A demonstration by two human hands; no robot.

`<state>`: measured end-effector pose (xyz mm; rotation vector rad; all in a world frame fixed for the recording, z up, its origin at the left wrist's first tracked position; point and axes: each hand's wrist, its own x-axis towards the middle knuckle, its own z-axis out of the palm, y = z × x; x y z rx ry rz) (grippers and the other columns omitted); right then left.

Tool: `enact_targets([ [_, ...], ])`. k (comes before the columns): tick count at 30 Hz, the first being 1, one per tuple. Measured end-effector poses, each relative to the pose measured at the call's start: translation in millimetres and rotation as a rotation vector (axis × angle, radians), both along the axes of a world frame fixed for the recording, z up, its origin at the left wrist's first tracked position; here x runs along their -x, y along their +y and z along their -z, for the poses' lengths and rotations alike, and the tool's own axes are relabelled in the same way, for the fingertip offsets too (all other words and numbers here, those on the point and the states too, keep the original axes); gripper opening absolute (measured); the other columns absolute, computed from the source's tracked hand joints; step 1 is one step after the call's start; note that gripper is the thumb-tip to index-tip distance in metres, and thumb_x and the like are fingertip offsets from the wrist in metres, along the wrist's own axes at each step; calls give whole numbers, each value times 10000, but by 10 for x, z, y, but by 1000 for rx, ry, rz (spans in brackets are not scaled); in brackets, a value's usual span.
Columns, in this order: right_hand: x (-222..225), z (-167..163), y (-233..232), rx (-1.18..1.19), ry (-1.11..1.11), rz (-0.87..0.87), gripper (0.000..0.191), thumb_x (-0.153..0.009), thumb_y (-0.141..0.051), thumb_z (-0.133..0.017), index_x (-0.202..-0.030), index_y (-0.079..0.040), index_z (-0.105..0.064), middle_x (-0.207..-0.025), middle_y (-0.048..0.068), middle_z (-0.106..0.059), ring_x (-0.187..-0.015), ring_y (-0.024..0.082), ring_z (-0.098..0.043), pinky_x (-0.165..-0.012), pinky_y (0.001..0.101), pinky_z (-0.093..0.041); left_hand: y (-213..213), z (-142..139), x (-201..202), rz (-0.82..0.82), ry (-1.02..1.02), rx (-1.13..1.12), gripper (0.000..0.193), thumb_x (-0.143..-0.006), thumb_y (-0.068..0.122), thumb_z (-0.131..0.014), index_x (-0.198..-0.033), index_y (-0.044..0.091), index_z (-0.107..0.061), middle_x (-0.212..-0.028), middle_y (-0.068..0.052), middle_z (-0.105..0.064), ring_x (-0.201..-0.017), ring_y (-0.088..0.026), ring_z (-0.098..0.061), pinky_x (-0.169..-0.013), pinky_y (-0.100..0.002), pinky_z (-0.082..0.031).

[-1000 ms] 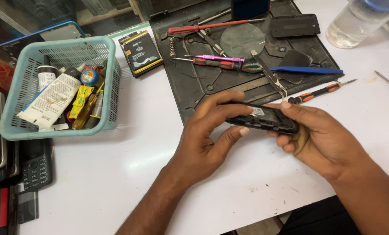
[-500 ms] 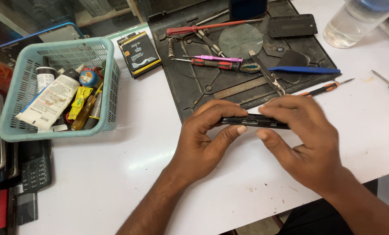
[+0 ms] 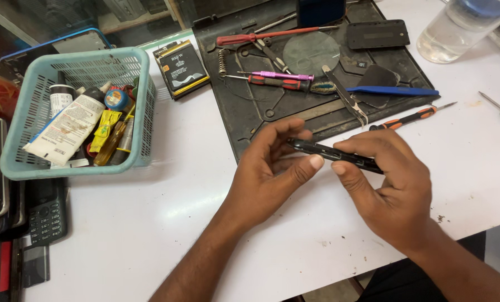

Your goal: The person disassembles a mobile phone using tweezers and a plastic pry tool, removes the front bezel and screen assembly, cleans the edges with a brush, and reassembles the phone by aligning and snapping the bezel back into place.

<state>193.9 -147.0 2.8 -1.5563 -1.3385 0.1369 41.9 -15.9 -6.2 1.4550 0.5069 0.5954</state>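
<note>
A thin black phone [image 3: 329,153] is held edge-on between both hands, just above the white table [image 3: 166,184], at the front edge of the dark work mat [image 3: 250,106]. My left hand [image 3: 269,173] grips its left end, fingers curled over the top and thumb pressing from below. On the phone's right end is my right hand [image 3: 390,184], fingers over the far side and thumb on the near edge. The right part of the phone is hidden under those fingers.
On the mat lie several screwdrivers [image 3: 278,81], tweezers [image 3: 348,100], a blue pry tool [image 3: 395,91] and a black cover [image 3: 377,33]. A teal basket [image 3: 15,162] of tubes stands at left, a battery [image 3: 180,67] beside it. A clear bottle [image 3: 457,28] stands far right. Phones [image 3: 43,218] lie at the left edge.
The phone has tilted from flatter to edge-on. My right hand has slid left over its right end, and both thumbs now press on the near edge.
</note>
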Motion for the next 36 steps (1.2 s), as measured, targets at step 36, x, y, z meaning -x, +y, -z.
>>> enact_targets([
  [36, 21, 2, 27, 368, 445, -64, 581, -775, -209, -834, -1254, 35, -613, -1049, 113, -770, -938, 141, -741, -769, 267, -609, 49, 26, 22, 101, -55, 276, 750, -829, 246, -809, -1458, -1, -482, -1261, -154, -684, -1223, -236, -645, -1060, -409, -552],
])
